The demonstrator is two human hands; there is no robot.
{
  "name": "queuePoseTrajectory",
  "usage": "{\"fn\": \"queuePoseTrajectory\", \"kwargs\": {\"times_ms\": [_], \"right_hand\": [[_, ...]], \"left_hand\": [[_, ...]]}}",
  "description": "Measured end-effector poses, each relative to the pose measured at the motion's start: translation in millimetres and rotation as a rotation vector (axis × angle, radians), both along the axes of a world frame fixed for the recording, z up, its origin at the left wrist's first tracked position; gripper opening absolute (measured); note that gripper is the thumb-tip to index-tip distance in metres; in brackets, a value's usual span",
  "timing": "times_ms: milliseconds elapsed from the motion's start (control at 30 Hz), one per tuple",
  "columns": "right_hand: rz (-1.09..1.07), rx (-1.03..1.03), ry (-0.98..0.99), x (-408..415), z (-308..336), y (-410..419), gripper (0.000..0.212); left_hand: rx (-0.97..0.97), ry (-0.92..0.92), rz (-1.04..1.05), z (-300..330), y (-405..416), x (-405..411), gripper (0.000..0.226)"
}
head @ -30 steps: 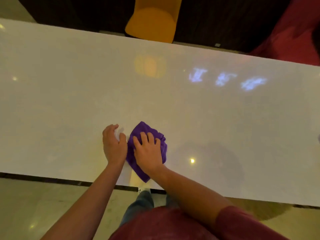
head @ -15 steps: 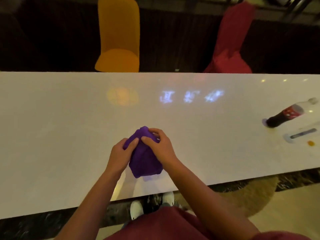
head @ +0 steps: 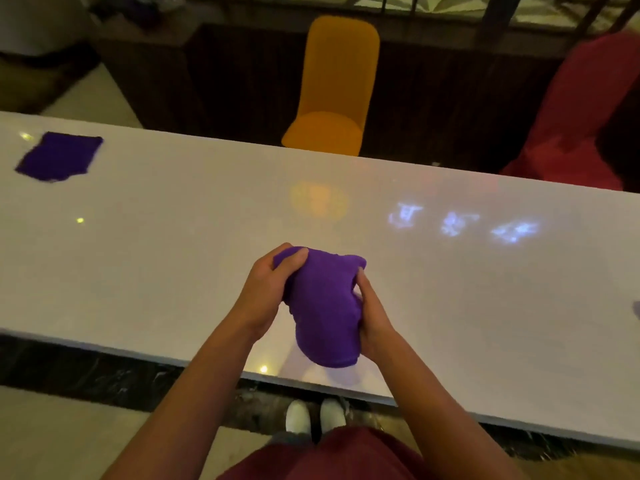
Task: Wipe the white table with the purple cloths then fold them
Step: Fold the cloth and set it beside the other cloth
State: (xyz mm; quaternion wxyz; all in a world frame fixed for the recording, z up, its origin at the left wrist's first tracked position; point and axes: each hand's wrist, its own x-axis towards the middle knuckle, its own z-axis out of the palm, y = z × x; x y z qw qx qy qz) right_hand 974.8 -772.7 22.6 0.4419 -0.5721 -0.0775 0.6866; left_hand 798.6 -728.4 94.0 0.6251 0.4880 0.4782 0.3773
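Observation:
A bunched purple cloth [head: 323, 310] hangs just above the near edge of the long white table [head: 173, 244], held between both hands. My left hand [head: 266, 289] grips its upper left corner, thumb on top. My right hand [head: 372, 317] holds its right side, fingers tucked behind the fabric. The cloth's lower end droops toward me. A second purple cloth [head: 59, 156] lies flat at the table's far left.
An orange chair [head: 332, 95] stands behind the table's far edge, with a red covered chair [head: 585, 109] at the right. A small purple sliver [head: 636, 308] shows at the right border. My white shoes [head: 315, 415] stand below the near edge.
One second ago my right hand pressed the cloth flat on the table. Both hands have since gathered it and lifted it, and the view has swung left, showing the second cloth.

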Motion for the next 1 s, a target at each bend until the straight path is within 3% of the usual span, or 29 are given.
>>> {"fn": "queuePoseTrajectory", "kwargs": {"times_ms": [200,300,367,567,633,800,1000], "right_hand": [[0.364,0.167,0.138,-74.5,9.2,20.8,0.066],[0.656,0.273,0.030,-125.5,22.6,27.4,0.067],[0.738,0.310,-0.020,-164.1,28.8,31.2,0.059],[0.524,0.258,0.095,-298.8,35.8,39.9,0.056],[0.473,0.224,0.173,-350.6,40.0,44.3,0.059],[0.453,0.233,0.258,-461.9,39.4,48.4,0.063],[0.450,0.252,0.071,-527.1,3.2,68.5,0.050]], "left_hand": [[0.062,0.202,0.433,3.5,-21.5,-114.5,0.018],[-0.006,0.171,0.601,0.0,-35.3,-183.5,0.017],[-0.068,0.111,0.696,-3.5,-41.8,-223.3,0.020],[-0.118,-0.252,0.670,-20.6,-53.2,-340.7,0.060],[-0.086,-0.305,0.622,-19.7,-57.2,-384.5,0.062],[-0.062,-0.322,0.564,-16.2,-61.8,-487.8,0.064],[-0.041,-0.206,0.672,-31.6,-36.1,-581.4,0.070]]}}
